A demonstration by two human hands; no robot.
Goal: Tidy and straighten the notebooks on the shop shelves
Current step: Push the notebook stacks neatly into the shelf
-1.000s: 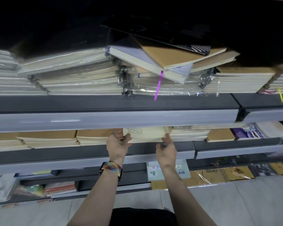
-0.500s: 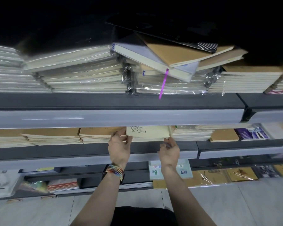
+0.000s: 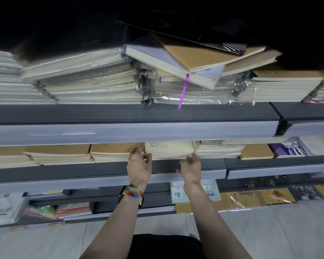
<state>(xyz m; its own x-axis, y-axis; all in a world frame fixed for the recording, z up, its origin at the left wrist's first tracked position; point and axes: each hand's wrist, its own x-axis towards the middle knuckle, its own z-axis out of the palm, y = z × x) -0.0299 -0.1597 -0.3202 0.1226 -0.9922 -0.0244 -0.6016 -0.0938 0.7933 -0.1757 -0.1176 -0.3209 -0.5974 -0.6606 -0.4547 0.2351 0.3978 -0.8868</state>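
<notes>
Your arms: both forearms reach up from the bottom of the view. A rainbow woven wristband (image 3: 134,193) circles the left wrist.
Sign: a pale 8K sign (image 3: 178,194) hangs below the shelf edge, partly behind your right wrist.
Left hand: your left hand (image 3: 138,166) is at the stack's left front corner. Its fingers (image 3: 137,149) lie fairly straight against the stack's left side, and the thumb is spread toward the front edge.
Right hand: your right hand (image 3: 191,168) is at the right front corner. The fingers look bent, but blur means I cannot tell whether they press or pinch.
Task's thing: the cream notebook stack (image 3: 169,149) lies flat on the middle shelf (image 3: 82,171), between your hands. Its back part is hidden under the shelf above.
Neighbours: a kraft stack (image 3: 110,149) sits close on the left and a wrapped stack (image 3: 219,150) just beside on the right.
Step in hand: likely squaring this one stack by bracketing it from both sides.
Next move: it probably calls for even pressure from both hands, then lining the front edge up with the neighbours. A one-sided push could fan the top books.
Farther up: on the upper shelf (image 3: 120,113), a skewed heap (image 3: 195,57) of loose notebooks lies crooked atop wrapped bundles, with a purple ribbon (image 3: 183,92) dangling. It is not yet straightened.
</notes>
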